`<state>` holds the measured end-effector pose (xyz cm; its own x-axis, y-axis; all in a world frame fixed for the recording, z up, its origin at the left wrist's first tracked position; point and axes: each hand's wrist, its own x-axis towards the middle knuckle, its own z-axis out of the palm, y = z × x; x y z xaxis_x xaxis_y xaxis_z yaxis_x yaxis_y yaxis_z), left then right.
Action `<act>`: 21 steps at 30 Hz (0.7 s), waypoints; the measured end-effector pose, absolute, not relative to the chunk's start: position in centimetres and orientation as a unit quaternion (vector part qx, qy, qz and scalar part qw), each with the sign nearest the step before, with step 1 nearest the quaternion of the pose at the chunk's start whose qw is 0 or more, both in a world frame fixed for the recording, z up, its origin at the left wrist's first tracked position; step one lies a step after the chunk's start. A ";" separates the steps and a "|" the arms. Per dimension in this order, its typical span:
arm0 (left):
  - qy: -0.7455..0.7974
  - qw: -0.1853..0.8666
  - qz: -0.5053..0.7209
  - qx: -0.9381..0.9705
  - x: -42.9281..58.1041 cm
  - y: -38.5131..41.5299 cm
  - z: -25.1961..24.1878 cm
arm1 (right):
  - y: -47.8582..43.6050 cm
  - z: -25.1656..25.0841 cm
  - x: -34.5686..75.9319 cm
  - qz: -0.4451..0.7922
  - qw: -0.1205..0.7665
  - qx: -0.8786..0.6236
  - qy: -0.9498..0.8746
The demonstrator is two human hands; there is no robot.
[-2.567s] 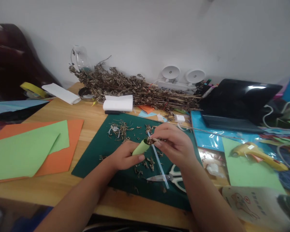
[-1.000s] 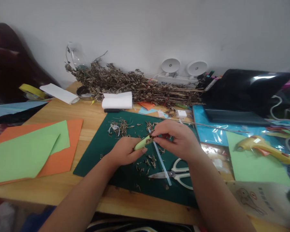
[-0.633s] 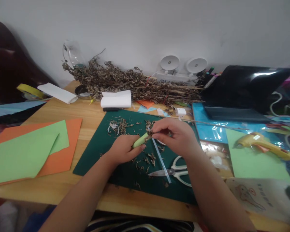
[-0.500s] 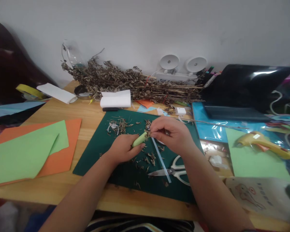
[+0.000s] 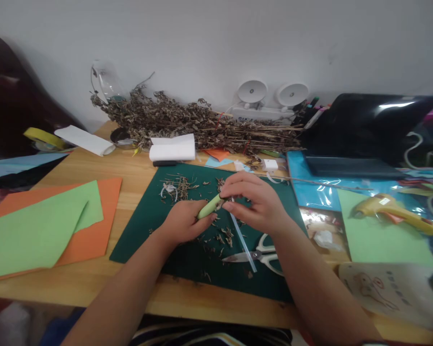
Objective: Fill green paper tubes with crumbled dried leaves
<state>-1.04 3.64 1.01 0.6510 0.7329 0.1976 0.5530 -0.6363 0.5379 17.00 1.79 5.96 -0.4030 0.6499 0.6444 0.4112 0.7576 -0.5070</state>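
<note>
My left hand (image 5: 183, 222) is wrapped round a light green rolled tube (image 5: 208, 206), which slants up to the right above the cutting mat. Brown crumbled leaf sticks out of the tube's upper end. Right at that end, my right hand (image 5: 254, 198) has its fingertips and thumb closed round bits of dried leaf, partly hidden by the fingers. Beneath the hands, a clear bluish glue stick (image 5: 243, 242) lies across white-handled scissors (image 5: 256, 256). Loose leaf crumbs (image 5: 226, 235) are scattered on the dark green mat (image 5: 137, 240).
Bundles of dried plants (image 5: 187, 117) lie along the wall. A white paper roll (image 5: 172, 148) sits behind the mat. Green and orange sheets (image 5: 39, 226) are on the left. On the right are a yellow glue gun (image 5: 386, 209), a dark tablet (image 5: 368, 129) and a pale bottle (image 5: 386, 288).
My right hand's fingers have spread a little and shifted over the tube's upper end, from a tight pinch beside it. My left hand and the tube stay nearly still.
</note>
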 end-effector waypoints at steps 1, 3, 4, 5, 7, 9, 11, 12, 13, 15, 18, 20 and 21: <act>0.362 0.224 0.203 0.882 -1.0 3.6 1.0 | 1.7 5.9 17.0 0.142 0.448 -0.329 -0.819; 0.358 0.227 0.201 0.883 -1.0 3.7 1.1 | 1.7 5.9 17.0 0.154 0.446 -0.340 -0.813; 0.357 0.228 0.201 0.883 -1.0 3.7 1.1 | 1.7 5.8 17.0 0.156 0.443 -0.344 -0.813; 0.357 0.228 0.202 0.883 -1.0 3.7 1.1 | 1.7 5.8 17.1 0.155 0.440 -0.345 -0.814; 0.355 0.229 0.205 0.883 -1.0 3.7 1.1 | 1.7 5.7 17.1 0.153 0.435 -0.345 -0.818; 0.353 0.232 0.209 0.882 -1.0 3.8 1.1 | 1.7 5.7 17.1 0.148 0.424 -0.349 -0.822; 0.349 0.236 0.214 0.881 -1.1 3.8 1.0 | 1.7 5.8 17.1 0.140 0.408 -0.361 -0.827; 0.350 0.237 0.217 0.880 -1.1 3.9 1.0 | 1.6 5.8 17.1 0.131 0.401 -0.367 -0.829; 0.351 0.239 0.220 0.878 -1.1 3.9 1.0 | 1.6 5.8 17.1 0.117 0.396 -0.372 -0.831; 0.355 0.240 0.225 0.875 -1.1 3.9 0.9 | 1.5 5.8 17.0 0.072 0.389 -0.373 -0.839; 0.364 0.233 0.228 0.873 -1.0 3.9 0.8 | 1.5 5.8 17.0 -0.013 0.367 -0.357 -0.859; 0.367 0.227 0.226 0.873 -1.0 3.9 0.8 | 1.5 5.8 16.9 -0.054 0.351 -0.345 -0.869; 0.367 0.227 0.224 0.874 -0.9 3.8 0.8 | 1.5 5.8 16.9 -0.069 0.345 -0.342 -0.871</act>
<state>-0.94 3.83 0.81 0.6302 0.7433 0.2244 0.5406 -0.6276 0.5603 16.91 1.49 5.78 -0.5282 0.5482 0.6485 0.6430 0.7570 -0.1162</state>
